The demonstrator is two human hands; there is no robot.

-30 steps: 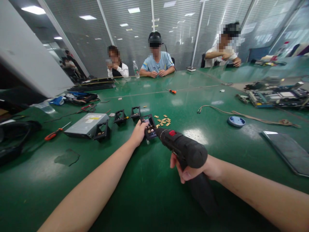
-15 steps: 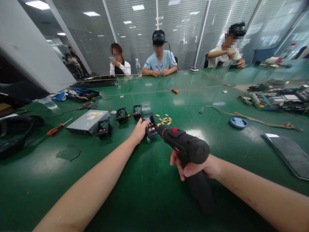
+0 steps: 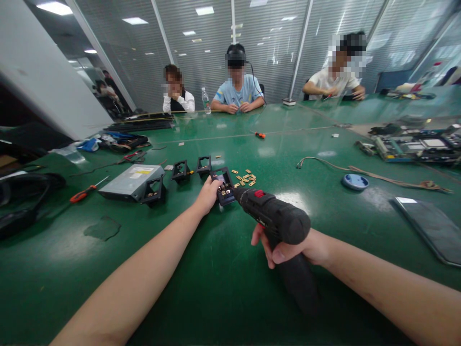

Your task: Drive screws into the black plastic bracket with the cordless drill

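Note:
My right hand (image 3: 288, 250) is wrapped round the grip of a black cordless drill (image 3: 275, 218) with a red switch. The drill's nose points at a small black plastic frame (image 3: 224, 185) with brass contacts inside. My left hand (image 3: 207, 194) is closed on the left side of that frame and holds it on the green table (image 3: 216, 278). Several small brass tabs (image 3: 245, 179) lie scattered just behind the frame.
Three more black frames (image 3: 180, 170) and a grey metal drive box (image 3: 131, 181) sit to the left, beside a red screwdriver (image 3: 84, 191). A blue round lid (image 3: 355, 181), a cable, a dark tablet (image 3: 428, 228) and circuit boards (image 3: 414, 146) lie right. Three people sit at the far edge.
The view shifted slightly; both hands, the drill and the frame stay almost where they were.

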